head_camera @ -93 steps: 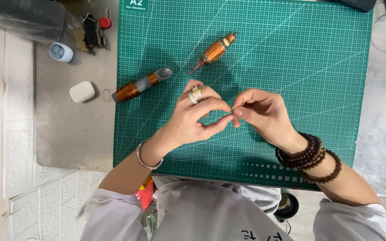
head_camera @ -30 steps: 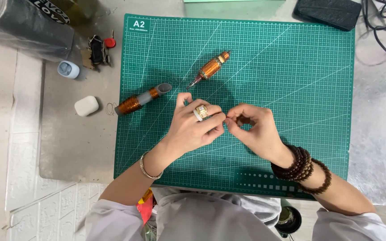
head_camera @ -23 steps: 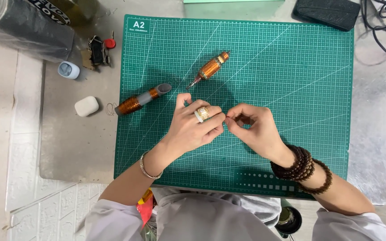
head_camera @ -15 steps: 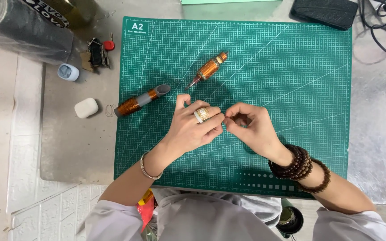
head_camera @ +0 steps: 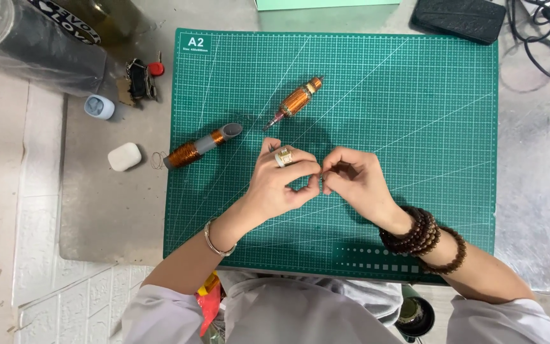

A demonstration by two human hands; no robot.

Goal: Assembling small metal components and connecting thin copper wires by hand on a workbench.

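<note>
Left hand (head_camera: 281, 181), ringed, and right hand (head_camera: 354, 181) met fingertip to fingertip over the green cutting mat (head_camera: 415, 114), both pinching something too small to identify. Step judged: fine twisting or threading; next needs steady grip. Wrists rested low. Two copper-wound coils (head_camera: 189, 151) (head_camera: 297, 100) lay beyond, untouched.

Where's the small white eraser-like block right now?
The white block lies off the green mat's left edge in the head view, just left of the copper-wound coil with the grey end.
</note>
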